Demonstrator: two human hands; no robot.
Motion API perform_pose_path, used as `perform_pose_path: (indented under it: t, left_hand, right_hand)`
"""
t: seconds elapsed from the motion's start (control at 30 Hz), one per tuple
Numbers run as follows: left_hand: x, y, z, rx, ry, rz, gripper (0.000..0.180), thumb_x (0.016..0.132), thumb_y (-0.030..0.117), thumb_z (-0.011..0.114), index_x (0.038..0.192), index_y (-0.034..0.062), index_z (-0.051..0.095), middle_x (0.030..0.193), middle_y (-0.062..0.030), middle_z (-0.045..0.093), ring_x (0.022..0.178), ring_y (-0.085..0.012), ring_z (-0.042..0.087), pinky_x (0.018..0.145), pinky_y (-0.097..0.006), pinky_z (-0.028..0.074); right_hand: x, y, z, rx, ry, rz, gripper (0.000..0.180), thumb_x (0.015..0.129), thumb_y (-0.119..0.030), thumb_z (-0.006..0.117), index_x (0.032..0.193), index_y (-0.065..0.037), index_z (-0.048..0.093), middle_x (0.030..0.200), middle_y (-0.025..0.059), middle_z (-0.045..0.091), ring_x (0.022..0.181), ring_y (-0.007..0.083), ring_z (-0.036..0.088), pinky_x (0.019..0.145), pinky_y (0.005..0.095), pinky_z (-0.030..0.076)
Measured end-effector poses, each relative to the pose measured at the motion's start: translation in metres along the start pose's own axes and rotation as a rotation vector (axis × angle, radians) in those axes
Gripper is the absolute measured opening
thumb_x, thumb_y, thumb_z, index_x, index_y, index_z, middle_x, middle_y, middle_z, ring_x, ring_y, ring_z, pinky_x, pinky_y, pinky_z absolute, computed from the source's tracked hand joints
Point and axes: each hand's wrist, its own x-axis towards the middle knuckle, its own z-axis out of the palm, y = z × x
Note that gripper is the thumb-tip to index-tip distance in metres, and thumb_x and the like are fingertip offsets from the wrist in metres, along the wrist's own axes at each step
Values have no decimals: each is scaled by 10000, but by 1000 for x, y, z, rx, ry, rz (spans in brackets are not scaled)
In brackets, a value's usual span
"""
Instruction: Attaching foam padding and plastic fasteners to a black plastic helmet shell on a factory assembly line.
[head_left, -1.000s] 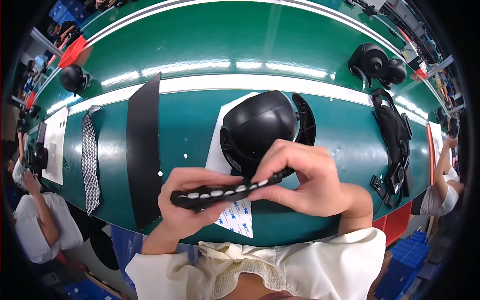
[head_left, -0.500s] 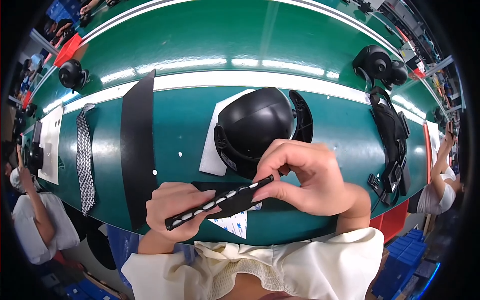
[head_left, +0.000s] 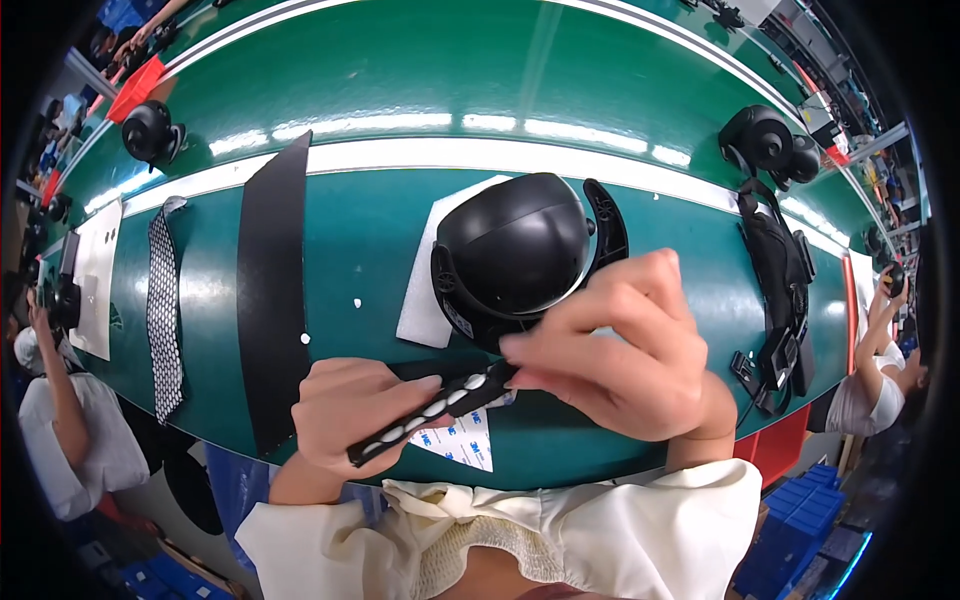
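Observation:
A narrow black strip (head_left: 436, 408) with a row of white oval pads slants up to the right in front of me. My left hand (head_left: 345, 408) is closed round its lower left part, the thumb lying along it. At the strip's upper right end my right hand (head_left: 625, 355) is closed in a pinch, its fingertips slightly blurred. Just beyond stands a glossy black domed device (head_left: 510, 240) with curved side arms, resting on a white foam sheet (head_left: 418, 300). Under the strip lies a white backing sheet (head_left: 470, 440) with blue print.
To the left lie a flat black sheet (head_left: 272, 290) and a white-dotted black strip (head_left: 165, 320). A black strap assembly (head_left: 778, 270) lies at right. Dark rounded devices (head_left: 757, 140) stand on the green belt beyond the white rail. Co-workers sit at both sides.
The strip's right end has dropped slightly, and my right fingers have curled over it, covering more of it. My left hand keeps its hold. A co-worker at right now holds up a dark round thing.

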Motion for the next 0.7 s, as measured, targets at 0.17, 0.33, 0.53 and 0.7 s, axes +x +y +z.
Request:
perform_pose_path:
  t: [0.17, 0.33, 0.53, 0.7]
  left_hand:
    - [3, 3, 0, 78, -109, 39, 245, 628, 117, 679, 794, -48, 607, 523, -72, 520, 393, -170, 485, 384, -218, 361]
    - [2, 11, 8, 150, 4, -300, 201, 649, 61, 713, 780, -13, 580, 591, -81, 590, 461, -170, 562, 439, -215, 415]
    - [16, 17, -2, -295, -32, -909, 164, 722, 91, 660, 798, -18, 564, 658, -65, 619, 603, -92, 584, 552, -210, 450]
    - [18, 5, -10, -322, -293, -983, 125, 713, 80, 638, 791, -4, 589, 985, -129, 552, 949, -147, 531, 757, -260, 423]
  right_hand:
    - [-1, 2, -4, 118, -148, 22, 264, 505, -114, 699, 764, -89, 653, 705, -19, 528, 632, 151, 439, 565, 269, 334]
    - [-3, 9, 8, 26, -95, -244, 285, 544, -110, 574, 811, -9, 572, 732, 54, 472, 610, 181, 419, 505, 259, 344]
    - [-3, 21, 14, 392, -59, -171, 226, 571, -23, 631, 779, 13, 549, 755, 93, 506, 620, 214, 453, 540, 284, 386]
    - [-6, 31, 11, 745, 135, 233, 151, 712, 99, 570, 832, 36, 503, 795, 78, 511, 644, 103, 439, 590, 202, 362]
